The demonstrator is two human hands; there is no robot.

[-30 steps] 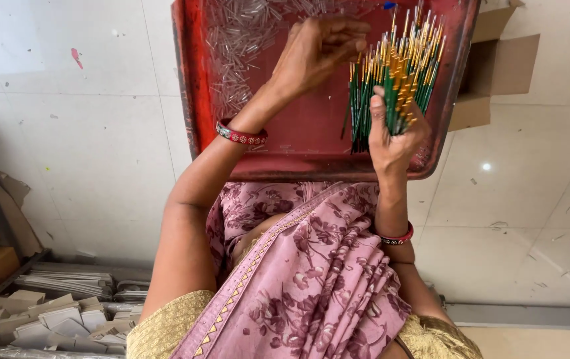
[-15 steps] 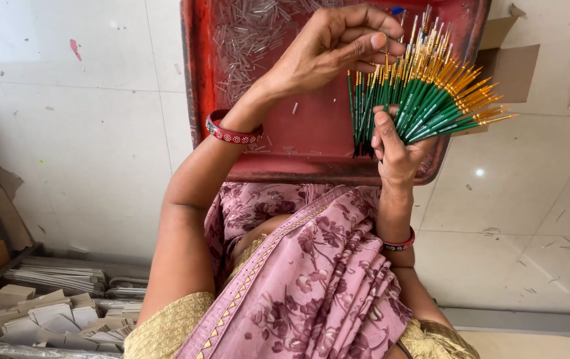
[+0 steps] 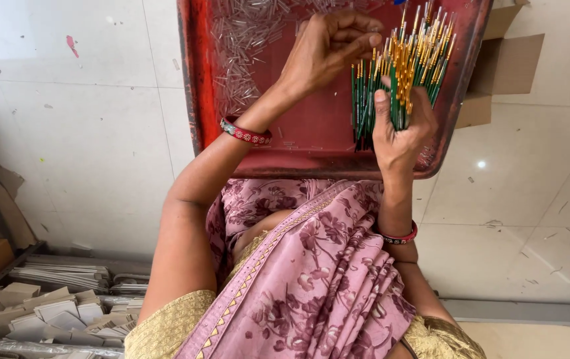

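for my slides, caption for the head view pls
Right hand grips green brushes; left hand pinches above a red tray.

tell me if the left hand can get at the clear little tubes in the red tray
Probably yes. The left hand hangs curled just over the clear tubes in the red tray, nothing between them. The right hand grips the green brushes off to the side.

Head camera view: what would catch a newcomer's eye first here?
The bundle of thin green sticks with golden ends, gripped upright in the right hand, stands out. Behind it lies a red tray strewn with small clear tubes, and the left hand pinches at the bundle's top.
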